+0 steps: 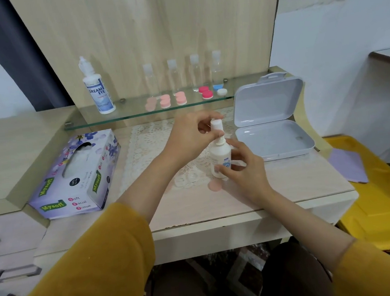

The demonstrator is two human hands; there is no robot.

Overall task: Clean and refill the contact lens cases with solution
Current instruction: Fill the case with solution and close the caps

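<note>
A small white solution bottle stands upright over the lace mat. My right hand grips its body. My left hand pinches its white cap at the top. A pink round lid lies on the table just left of my right hand. On the glass shelf lie several lens cases: pale pink ones, a deep pink one and a white-and-blue one. A large Dream Eye solution bottle stands at the shelf's left.
Several clear travel bottles line the shelf's back. An open grey plastic box sits right of my hands. A Mysoft tissue box lies at the left. A purple cloth rests on yellow fabric at the far right.
</note>
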